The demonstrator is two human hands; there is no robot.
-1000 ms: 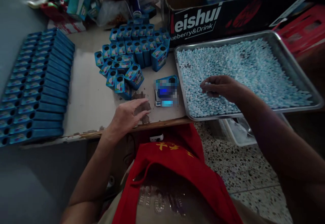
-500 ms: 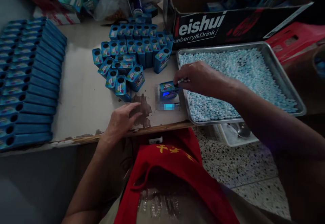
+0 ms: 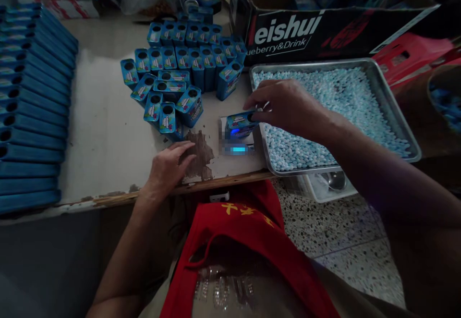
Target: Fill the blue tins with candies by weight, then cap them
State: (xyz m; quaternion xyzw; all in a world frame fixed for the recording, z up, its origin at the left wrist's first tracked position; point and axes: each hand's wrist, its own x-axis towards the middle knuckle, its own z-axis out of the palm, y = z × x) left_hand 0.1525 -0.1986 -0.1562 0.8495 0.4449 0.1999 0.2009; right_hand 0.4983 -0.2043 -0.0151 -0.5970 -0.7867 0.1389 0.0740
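Blue tin [image 3: 240, 121] sits on a small scale [image 3: 236, 146] near the front edge of the worktop [image 3: 108, 135], just beside the left rim of the metal tray [image 3: 392, 102]. The right hand [image 3: 284, 104] hovers over the tin's right end, fingers pinched together at its top; a few pale pellets show between the fingertips, though how many I cannot tell. The left hand [image 3: 167, 166] lies flat and open on the worktop at its front edge, fingers spread on a dark worn patch [image 3: 200, 152], holding nothing and well apart from the tin.

The tray overhangs the worktop's right edge and is filled with light blue pellets [image 3: 334, 97]. Behind the scale, toward the middle of the worktop, stands a cluster of tins [image 3: 187, 63] with round holes in their tops, some upright, some tipped over at the front. Along the left edge lie stacked rows of tins [image 3: 29, 102] on their sides. A dark cardboard box [image 3: 306, 30] with white lettering stands at the back, behind the tray. A red apron [image 3: 245, 231] covers the person's lap below the worktop.
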